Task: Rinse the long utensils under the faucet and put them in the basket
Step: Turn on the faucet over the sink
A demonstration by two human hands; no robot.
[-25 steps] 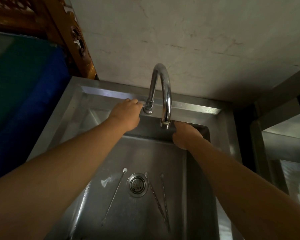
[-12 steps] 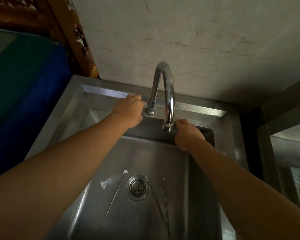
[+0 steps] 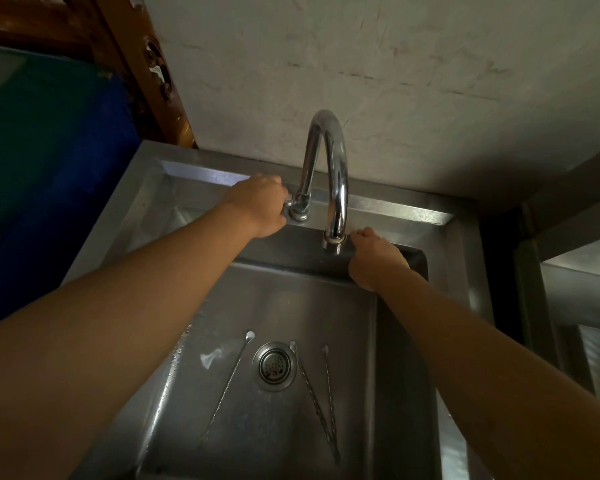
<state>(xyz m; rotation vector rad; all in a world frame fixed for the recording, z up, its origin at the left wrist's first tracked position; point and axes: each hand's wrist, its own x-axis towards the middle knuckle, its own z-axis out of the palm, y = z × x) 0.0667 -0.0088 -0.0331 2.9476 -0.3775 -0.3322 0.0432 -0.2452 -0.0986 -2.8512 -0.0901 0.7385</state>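
Our left hand [image 3: 260, 211] grips the faucet [image 3: 329, 174] base, right hand [image 3: 373, 259] curled at the spout; utensils [image 3: 314, 386] lie lengthwise below, nearer us.

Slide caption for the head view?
Left hand at faucet base, right hand by spout; three long utensils in sink.

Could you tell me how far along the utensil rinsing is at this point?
Nothing looks finished. The left hand grips the handle at the curved chrome faucet, the right hand is by its spout; no water shows. Three long twisted metal utensils lie unrinsed in the steel sink. No basket is visible.
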